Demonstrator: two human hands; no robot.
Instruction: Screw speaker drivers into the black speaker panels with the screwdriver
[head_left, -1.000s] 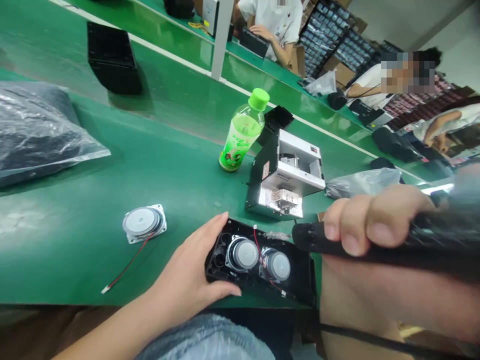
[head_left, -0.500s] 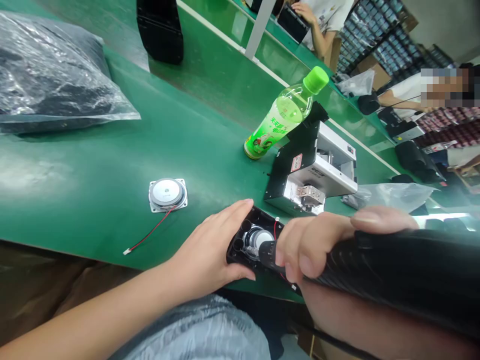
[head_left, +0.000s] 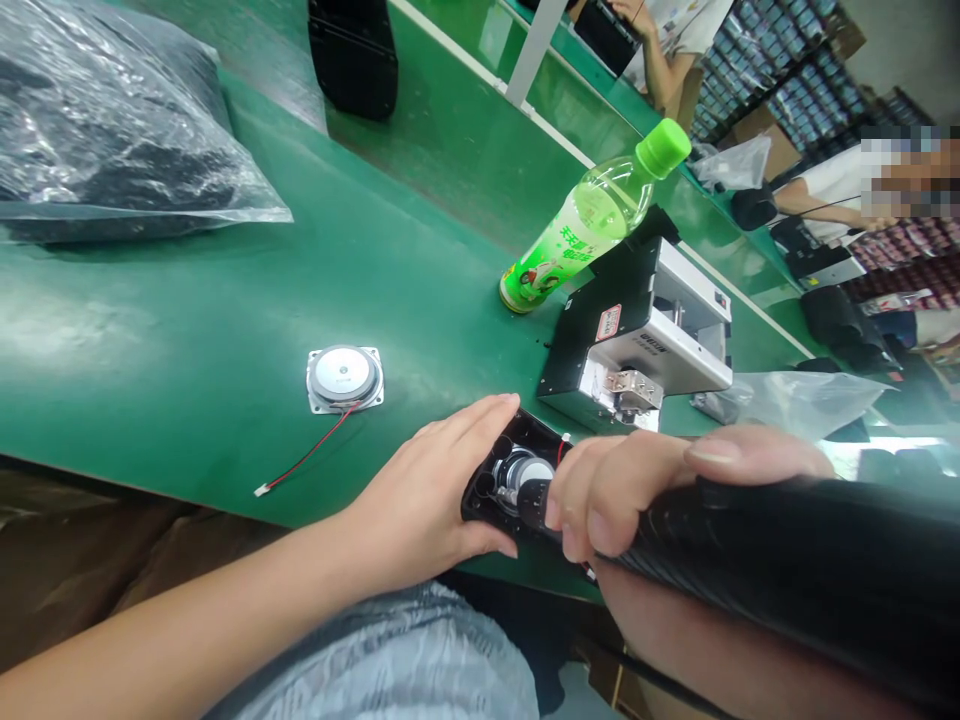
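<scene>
My left hand (head_left: 435,490) grips the left end of a black speaker housing (head_left: 531,428) at the table's front edge, thumb on the near side and fingers on the far side. Inside the housing sits a round silver speaker (head_left: 535,470), partly covered. My right hand (head_left: 622,490) is wrapped round a thick black electric screwdriver (head_left: 780,530), whose front end points down into the housing beside the speaker. The tip is hard to make out. A loose speaker (head_left: 344,376) with a red and black lead (head_left: 315,447) lies on the table left of the housing.
A black and silver machine (head_left: 637,340) stands just beyond the housing, with a green-capped bottle (head_left: 577,230) beside it. A filled plastic bag (head_left: 127,140) lies at the far left. Another black housing (head_left: 352,60) stands at the back. Two people work across the green table (head_left: 187,300).
The view has shifted slightly, so the table's things appear a little to the right and higher. Both hands keep their hold, and the screwdriver stays in the housing.
</scene>
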